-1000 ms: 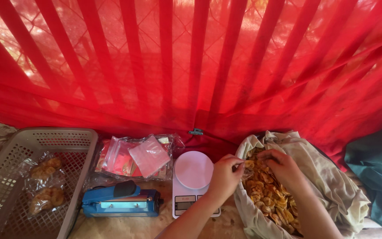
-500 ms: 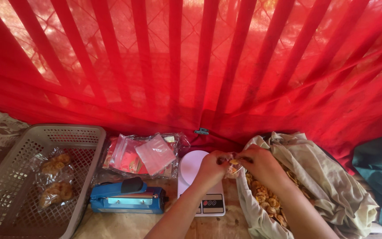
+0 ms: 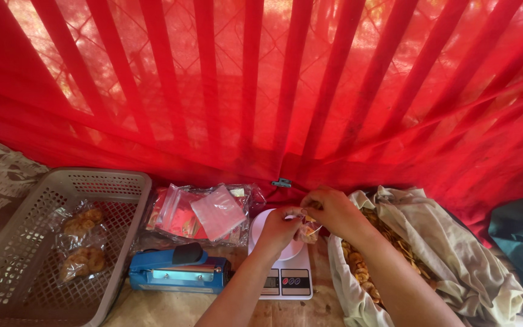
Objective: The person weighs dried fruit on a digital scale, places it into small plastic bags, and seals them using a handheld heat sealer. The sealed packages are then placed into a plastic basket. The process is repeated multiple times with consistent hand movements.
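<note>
Our left hand (image 3: 282, 229) and right hand (image 3: 333, 209) both pinch a small clear plastic bag of golden chips (image 3: 307, 229) above the white digital kitchen scale (image 3: 281, 280), beside the cloth-lined sack of chips (image 3: 388, 254).

small clear chip-filled bag (image 3: 307, 231) — above scale (image 3: 286, 281)

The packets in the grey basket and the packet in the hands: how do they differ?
The packets in the basket lie flat and full, untouched; the small packet is held up over the white scale by the left hand and right hand. Both are clear plastic holding golden chips.
</note>
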